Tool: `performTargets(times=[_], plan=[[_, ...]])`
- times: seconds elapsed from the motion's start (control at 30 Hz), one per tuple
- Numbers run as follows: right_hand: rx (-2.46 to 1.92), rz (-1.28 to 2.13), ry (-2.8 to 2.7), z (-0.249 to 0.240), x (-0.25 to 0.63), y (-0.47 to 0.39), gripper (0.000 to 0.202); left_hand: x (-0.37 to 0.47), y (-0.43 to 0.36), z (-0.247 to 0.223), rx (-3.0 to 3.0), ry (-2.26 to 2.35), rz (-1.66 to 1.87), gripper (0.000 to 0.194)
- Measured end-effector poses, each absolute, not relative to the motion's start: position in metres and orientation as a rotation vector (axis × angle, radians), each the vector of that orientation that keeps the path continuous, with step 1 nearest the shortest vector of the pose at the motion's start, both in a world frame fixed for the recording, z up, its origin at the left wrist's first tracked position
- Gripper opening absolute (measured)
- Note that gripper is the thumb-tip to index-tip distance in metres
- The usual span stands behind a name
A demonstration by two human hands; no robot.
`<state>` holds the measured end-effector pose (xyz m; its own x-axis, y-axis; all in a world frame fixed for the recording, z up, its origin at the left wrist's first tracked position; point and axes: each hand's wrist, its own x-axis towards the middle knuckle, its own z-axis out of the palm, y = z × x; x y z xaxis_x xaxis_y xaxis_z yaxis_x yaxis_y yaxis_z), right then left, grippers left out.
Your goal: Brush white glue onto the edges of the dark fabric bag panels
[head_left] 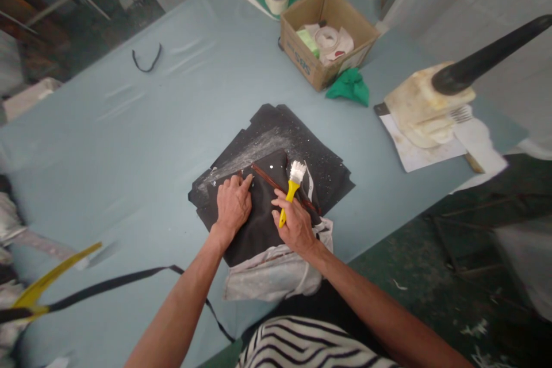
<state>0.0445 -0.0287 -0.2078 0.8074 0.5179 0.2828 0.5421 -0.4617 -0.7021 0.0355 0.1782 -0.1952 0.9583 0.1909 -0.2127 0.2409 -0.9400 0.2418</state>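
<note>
Black fabric (pixel 263 221) with a reddish-brown strip and a pale lining at its near side lies on dark sheets (pixel 276 126) streaked with white. My left hand (pixel 234 201) rests on the fabric's left part, fingers bent and index finger extended onto its upper edge; nothing shows in it. In my right hand (pixel 295 221) is a yellow-handled brush (pixel 292 190), its white-coated bristles pointing away from me. That hand hovers over or touches the fabric's right side; which one I cannot tell.
A cardboard box (pixel 302 62) holding tape rolls stands at the back beside a green cloth (pixel 350 87). To the right is a stained container (pixel 425 103) with a black spout. A black strap (pixel 116 282) crosses the blue-grey table (pixel 107 184) at the left.
</note>
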Motion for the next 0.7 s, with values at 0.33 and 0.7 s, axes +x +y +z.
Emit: performTargets(times=[0.33,0.7], plan=[[-2.144,-0.031,-0.783,-0.209,0.046,-0.029,0.024,0.067,0.198,-0.21,2.672,0.571,-0.257,0.039],[-2.129,-0.034,-0.758,-0.209,0.046,-0.028,0.023,0.078,0.195,-0.206,2.729,0.584,-0.141,0.041]])
